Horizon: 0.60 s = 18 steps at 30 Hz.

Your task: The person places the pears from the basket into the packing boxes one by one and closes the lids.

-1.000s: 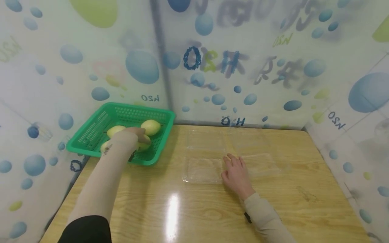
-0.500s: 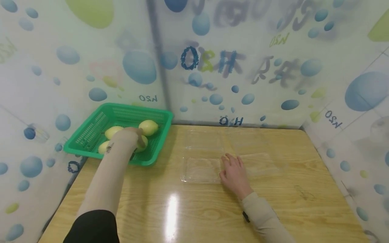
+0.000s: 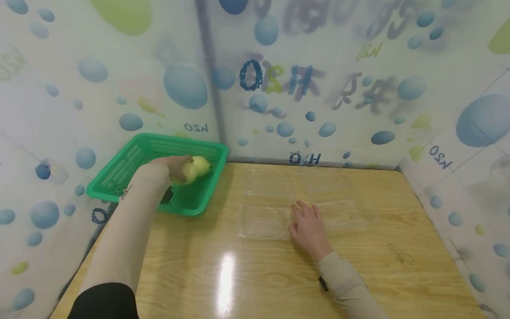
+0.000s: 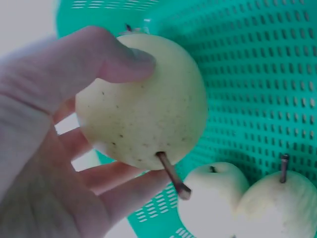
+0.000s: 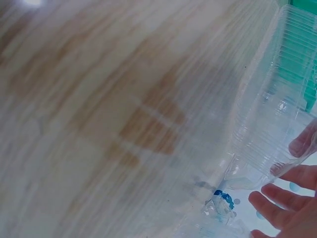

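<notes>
My left hand (image 3: 180, 169) grips a pale yellow pear (image 3: 189, 174) and holds it up over the green mesh basket (image 3: 131, 159) at the table's back left. In the left wrist view, thumb and fingers curl round this pear (image 4: 143, 99), stem pointing down. Two more pears (image 4: 213, 198) (image 4: 277, 203) lie below on the basket floor (image 4: 257, 74). Another pear (image 3: 202, 163) shows just right of the held one. My right hand (image 3: 303, 219) lies flat, fingers straight, on a clear plastic clamshell tray (image 3: 263, 221) mid-table. The right wrist view shows its fingertips (image 5: 280, 196) against the clear plastic (image 5: 262, 144).
The wooden table (image 3: 239, 274) is boxed in by bubble-patterned plastic walls (image 3: 318, 88) at the back and both sides. The basket overhangs the table's left edge. The clear tray's open lid (image 3: 275, 184) lies toward the back wall. Bare wood stretches across the front and right.
My left hand, earlier down among the pears in the basket, has closed on one and lifted it up and slightly right. The right hand stays on the tray.
</notes>
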{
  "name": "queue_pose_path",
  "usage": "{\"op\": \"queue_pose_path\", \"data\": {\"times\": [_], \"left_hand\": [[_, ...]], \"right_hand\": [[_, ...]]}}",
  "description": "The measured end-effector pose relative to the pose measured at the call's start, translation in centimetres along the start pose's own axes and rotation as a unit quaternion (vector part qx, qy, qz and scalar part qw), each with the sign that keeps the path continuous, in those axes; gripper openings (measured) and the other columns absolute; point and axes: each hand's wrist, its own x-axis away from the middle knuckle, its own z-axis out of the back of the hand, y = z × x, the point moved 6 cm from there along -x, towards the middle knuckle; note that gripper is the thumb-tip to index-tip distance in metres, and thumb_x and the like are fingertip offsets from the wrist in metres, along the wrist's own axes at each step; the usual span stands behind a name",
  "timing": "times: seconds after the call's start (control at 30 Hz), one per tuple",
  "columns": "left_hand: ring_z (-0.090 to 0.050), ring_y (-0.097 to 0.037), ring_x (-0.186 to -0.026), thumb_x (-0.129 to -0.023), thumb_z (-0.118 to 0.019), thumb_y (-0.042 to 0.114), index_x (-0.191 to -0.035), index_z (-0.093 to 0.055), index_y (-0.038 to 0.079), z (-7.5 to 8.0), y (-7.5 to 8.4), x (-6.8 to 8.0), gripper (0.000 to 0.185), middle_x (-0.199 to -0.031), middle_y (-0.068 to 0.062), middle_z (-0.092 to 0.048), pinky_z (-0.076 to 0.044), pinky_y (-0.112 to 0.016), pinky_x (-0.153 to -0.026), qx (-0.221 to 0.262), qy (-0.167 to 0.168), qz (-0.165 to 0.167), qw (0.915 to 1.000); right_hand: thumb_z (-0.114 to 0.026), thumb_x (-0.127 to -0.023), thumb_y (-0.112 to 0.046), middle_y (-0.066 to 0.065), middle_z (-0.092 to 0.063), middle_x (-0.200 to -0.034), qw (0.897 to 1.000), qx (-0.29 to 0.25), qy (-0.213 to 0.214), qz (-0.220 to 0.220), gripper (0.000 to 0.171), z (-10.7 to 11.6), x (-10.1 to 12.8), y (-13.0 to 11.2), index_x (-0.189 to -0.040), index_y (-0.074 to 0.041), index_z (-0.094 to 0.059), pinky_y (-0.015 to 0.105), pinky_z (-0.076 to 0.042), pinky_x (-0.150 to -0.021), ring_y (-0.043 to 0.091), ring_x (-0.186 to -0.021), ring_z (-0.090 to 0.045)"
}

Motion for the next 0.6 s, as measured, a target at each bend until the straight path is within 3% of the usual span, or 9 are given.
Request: {"op": "queue_pose_path", "data": {"times": [0.13,0.27,0.37,0.47,0.53,0.6], "left_hand": [[-0.019,-0.047,-0.138,-0.095,-0.056,0.022,-0.156,-0.016,0.021,0.5,0.9,0.2,0.072,-0.158,-0.017,-0.015,-0.041,-0.062,-0.094,0.031,0.016,-0.027,0.999],[-0.022,-0.046,-0.137,-0.094,-0.061,0.02,-0.155,-0.02,0.02,0.8,1.4,-0.5,0.073,-0.156,-0.018,-0.019,-0.048,-0.059,-0.084,0.038,0.037,-0.071,0.9961],[-0.028,-0.046,-0.134,-0.09,-0.066,0.018,-0.151,-0.029,0.011,1.2,2.5,-0.8,0.072,-0.151,-0.022,-0.029,-0.042,-0.062,-0.093,-0.007,0.073,-0.139,0.9875],[-0.031,-0.046,-0.133,-0.088,-0.069,0.017,-0.146,-0.036,0.003,1.7,3.6,-0.7,0.068,-0.147,-0.025,-0.036,-0.03,-0.061,-0.104,-0.053,0.106,-0.194,0.9738],[-0.032,-0.046,-0.133,-0.088,-0.069,0.014,-0.144,-0.039,0.001,1.8,4.2,-0.6,0.065,-0.145,-0.026,-0.038,-0.026,-0.06,-0.107,-0.072,0.116,-0.211,0.9679],[-0.032,-0.045,-0.133,-0.089,-0.067,0.015,-0.145,-0.039,0.002,1.8,4.6,-0.5,0.064,-0.146,-0.024,-0.038,-0.026,-0.06,-0.107,-0.079,0.115,-0.212,0.9672]], "right_hand": [[-0.061,-0.08,-0.009,0.024,-0.051,-0.133,1.0,0.0,-0.007,-0.003,0.049,0.0,0.0,0.0,-0.127,0.005,-0.057,0.061,-0.026,-0.107,0.039,-0.121,-0.049],[-0.061,-0.08,-0.009,0.024,-0.052,-0.132,1.0,0.0,-0.005,0.0,0.049,0.1,0.0,0.0,-0.127,0.005,-0.057,0.061,-0.027,-0.107,0.039,-0.12,-0.05],[-0.061,-0.08,-0.008,0.024,-0.052,-0.131,1.0,-0.003,0.001,0.004,0.048,0.2,0.1,-0.1,-0.126,0.005,-0.057,0.061,-0.027,-0.107,0.039,-0.119,-0.051],[-0.061,-0.08,-0.008,0.024,-0.053,-0.13,1.0,-0.009,0.008,0.007,0.048,0.3,0.1,-0.1,-0.125,0.006,-0.058,0.062,-0.027,-0.106,0.04,-0.119,-0.051],[-0.061,-0.079,-0.007,0.025,-0.053,-0.13,1.0,-0.01,0.011,0.008,0.047,0.4,0.1,-0.1,-0.125,0.006,-0.058,0.062,-0.027,-0.106,0.04,-0.119,-0.05],[-0.062,-0.08,-0.008,0.025,-0.053,-0.13,1.0,-0.008,0.012,0.008,0.047,0.3,0.1,0.0,-0.125,0.006,-0.058,0.061,-0.027,-0.106,0.04,-0.119,-0.05]]}}
